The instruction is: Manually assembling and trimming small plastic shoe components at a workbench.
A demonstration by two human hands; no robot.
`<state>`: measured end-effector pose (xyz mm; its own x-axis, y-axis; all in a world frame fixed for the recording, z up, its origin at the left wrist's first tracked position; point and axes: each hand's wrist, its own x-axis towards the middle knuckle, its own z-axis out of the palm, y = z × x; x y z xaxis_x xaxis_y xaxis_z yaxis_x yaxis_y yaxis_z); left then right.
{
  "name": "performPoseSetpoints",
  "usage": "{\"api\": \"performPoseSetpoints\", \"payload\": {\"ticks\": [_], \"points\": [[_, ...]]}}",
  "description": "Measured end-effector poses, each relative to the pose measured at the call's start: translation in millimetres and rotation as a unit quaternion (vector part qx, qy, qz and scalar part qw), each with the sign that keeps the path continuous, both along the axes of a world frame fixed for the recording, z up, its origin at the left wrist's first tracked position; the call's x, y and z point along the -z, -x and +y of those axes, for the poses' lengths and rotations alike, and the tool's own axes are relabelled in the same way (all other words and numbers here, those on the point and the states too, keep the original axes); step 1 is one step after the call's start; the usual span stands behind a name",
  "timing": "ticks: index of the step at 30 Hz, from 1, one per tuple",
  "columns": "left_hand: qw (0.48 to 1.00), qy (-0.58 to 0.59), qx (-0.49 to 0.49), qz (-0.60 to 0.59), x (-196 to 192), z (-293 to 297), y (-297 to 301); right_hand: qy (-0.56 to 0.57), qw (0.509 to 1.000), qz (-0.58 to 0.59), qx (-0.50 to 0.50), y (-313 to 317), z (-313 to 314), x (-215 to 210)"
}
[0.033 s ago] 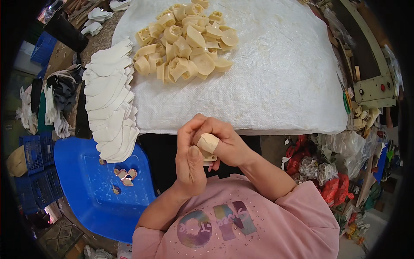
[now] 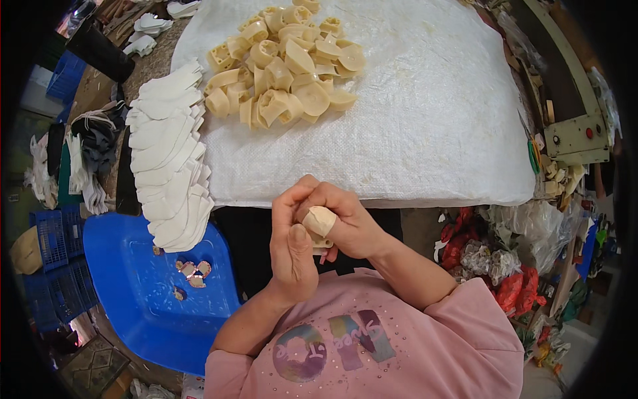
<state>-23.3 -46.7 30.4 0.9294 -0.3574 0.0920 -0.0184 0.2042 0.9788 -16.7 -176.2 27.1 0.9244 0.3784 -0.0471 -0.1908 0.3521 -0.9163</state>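
Observation:
My left hand point(image 2: 292, 256) and my right hand point(image 2: 350, 223) are closed together in front of my chest, just off the table's near edge. Between them is a small cream plastic piece with holes point(image 2: 323, 243), mostly covered by my fingers; it resembles the pieces in the pile. My right thumb has a beige wrap point(image 2: 319, 220) around it, perhaps tape. Farther off, a heap of beige moulded plastic pieces point(image 2: 292, 73), shaped like shoe heels, lies on the white woven sheet point(image 2: 425, 133). White curved cut pieces point(image 2: 169, 156) overlap in a long row at the left.
A blue plastic basin point(image 2: 133, 292) with several small wrapped-looking pieces point(image 2: 193, 271) stands at lower left. Green-handled scissors point(image 2: 533, 156) lie at the sheet's right edge, near a metal control box point(image 2: 578, 141). Red and clear plastic bags point(image 2: 508, 286) pile up at the right.
My hands keep nearly the same place and grip. The view has shifted very slightly, and the heap and white pieces stay where they were.

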Motion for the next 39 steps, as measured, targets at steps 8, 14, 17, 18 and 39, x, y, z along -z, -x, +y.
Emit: {"api": "performPoseSetpoints", "payload": {"ticks": [8, 14, 17, 18, 39], "points": [[0.992, -0.007, -0.128, -0.006, 7.9, -3.7, -10.0, 0.093, 0.972, -0.179, 0.117, 9.5, 18.9, 19.3], [0.991, 0.029, -0.132, -0.004, 13.3, -8.4, -7.4, 0.124, 0.952, -0.251, 0.126, 1.4, 16.7, 19.3], [0.992, 0.072, -0.093, 0.045, 13.0, -5.4, -8.6, 0.158, 0.943, -0.249, 0.154, -0.1, 18.0, 18.9], [0.983, 0.141, -0.052, 0.105, 11.9, -3.8, -10.3, 0.146, 0.962, -0.19, 0.134, -1.3, 15.0, 16.1], [0.985, -0.161, -0.013, -0.067, 3.1, 24.4, -20.2, 0.045, 0.995, 0.019, 0.084, -14.0, -16.1, 6.3]]}}
